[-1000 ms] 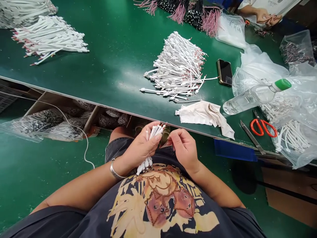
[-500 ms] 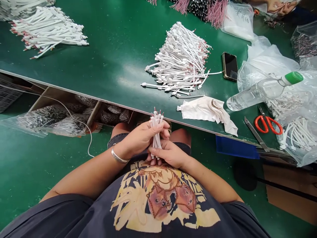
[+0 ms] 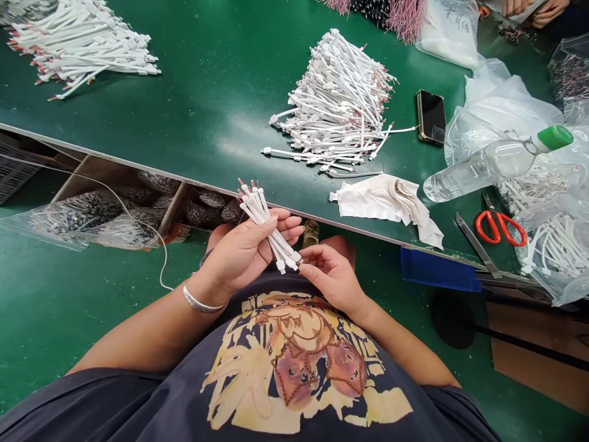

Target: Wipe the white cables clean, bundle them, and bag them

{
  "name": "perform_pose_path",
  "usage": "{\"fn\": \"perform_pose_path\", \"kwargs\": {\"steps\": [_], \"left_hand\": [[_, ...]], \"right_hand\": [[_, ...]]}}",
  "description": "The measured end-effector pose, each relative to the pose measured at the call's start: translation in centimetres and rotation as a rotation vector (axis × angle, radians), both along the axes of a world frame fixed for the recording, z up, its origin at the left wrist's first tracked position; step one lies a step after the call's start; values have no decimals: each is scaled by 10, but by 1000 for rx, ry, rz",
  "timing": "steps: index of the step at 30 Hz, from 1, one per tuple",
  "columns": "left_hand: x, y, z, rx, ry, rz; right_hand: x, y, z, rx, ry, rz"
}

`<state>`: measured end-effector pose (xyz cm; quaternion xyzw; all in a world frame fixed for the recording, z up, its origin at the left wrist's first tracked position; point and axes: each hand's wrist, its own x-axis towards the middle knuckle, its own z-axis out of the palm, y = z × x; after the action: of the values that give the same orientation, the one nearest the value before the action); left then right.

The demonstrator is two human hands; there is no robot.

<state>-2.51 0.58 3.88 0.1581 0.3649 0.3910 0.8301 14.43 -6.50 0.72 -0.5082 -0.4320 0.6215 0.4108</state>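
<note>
A bundle of short white-sleeved wires (image 3: 271, 230) with white connectors lies slantwise across my left hand (image 3: 246, 248). The thumb presses on the bundle while the other fingers stretch out loosely beneath it. Red wire tips stick out at its upper left end. At its lower right end, my right hand (image 3: 334, 279) has thumb and fingers curled together on a connector end; exactly what is pinched there is partly hidden. Both hands are above my lap, just before the table edge. Beyond them on the green table (image 3: 207, 135) is a large pile of similar white wires (image 3: 340, 101).
Another wire pile (image 3: 87, 46) lies at far left. To the right are a cloth (image 3: 377, 199), a phone (image 3: 431, 116), a bottle (image 3: 488, 166), scissors (image 3: 499, 227), a metal blade (image 3: 477, 245) and bagged wires (image 3: 559, 248). Another person's hands (image 3: 550, 12) show at top right.
The bundle has gone from nearly upright between both hands to slanting leftward in my left hand. My left hand has opened somewhat; my right hand has shifted right to the bundle's lower end.
</note>
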Motion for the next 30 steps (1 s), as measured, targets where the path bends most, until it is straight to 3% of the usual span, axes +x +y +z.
{"fn": "perform_pose_path", "kwargs": {"steps": [6, 14, 19, 25, 30], "left_hand": [[4, -6, -6, -16, -22, -13], [-1, -6, -3, -80, 50, -38], [-1, -5, 1, -118, 74, -60], [1, -6, -1, -106, 58, -66], [4, -6, -5, -80, 21, -25]], "right_hand": [[-2, 4, 7, 118, -255, 12], [1, 5, 3, -75, -13, -57], [3, 6, 3, -39, -20, -102], [1, 2, -5, -16, 3, -257], [-5, 0, -9, 31, 6, 3]]}}
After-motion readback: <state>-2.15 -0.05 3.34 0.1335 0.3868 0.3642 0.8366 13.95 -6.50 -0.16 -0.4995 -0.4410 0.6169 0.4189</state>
